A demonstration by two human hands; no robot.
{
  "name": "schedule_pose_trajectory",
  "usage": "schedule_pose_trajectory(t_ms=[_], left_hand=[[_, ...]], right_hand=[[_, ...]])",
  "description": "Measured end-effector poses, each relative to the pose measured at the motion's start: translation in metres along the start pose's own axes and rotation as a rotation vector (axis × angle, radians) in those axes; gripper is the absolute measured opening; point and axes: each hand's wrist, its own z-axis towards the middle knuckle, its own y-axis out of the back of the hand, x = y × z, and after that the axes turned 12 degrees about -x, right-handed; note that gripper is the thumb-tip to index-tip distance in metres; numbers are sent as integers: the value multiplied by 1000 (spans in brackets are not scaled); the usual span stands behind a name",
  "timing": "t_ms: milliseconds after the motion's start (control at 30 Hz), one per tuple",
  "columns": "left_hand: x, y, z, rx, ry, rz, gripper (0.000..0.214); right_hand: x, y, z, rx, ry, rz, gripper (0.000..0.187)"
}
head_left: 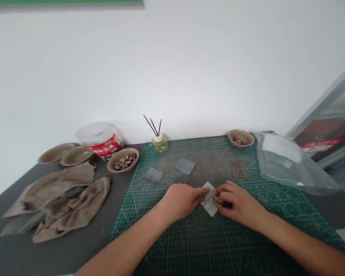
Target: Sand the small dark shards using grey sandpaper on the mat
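A folded white sheet of paper or abrasive stands out at the middle of the green cutting mat. My left hand pinches its upper left edge. My right hand grips its right side, and a small dark patch shows under those fingers, too shaded to identify. Part of the sheet is hidden by my fingers. Beyond my hands, two grey squares of abrasive paper lie on the mat, with a brown marked card to the right.
Stained cloths lie on the dark table at left. Nearby are two beige bowls, a bowl of stone chips, and a plastic tub. A reed diffuser, another bowl, and a clear plastic bag stand farther back.
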Motion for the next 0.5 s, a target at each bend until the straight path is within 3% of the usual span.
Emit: schedule_pose_trajectory(t_ms=[200,367,500], left_hand=[[-1,2,-1,27,33,-39,42],[-2,3,0,50,38,-27,42],[-1,3,0,39,30,-19,42]], right_hand=[[-1,1,0,39,30,19,6],[-6,2,2,-27,11,4,6],[-8,3,6,26,43,19,9]])
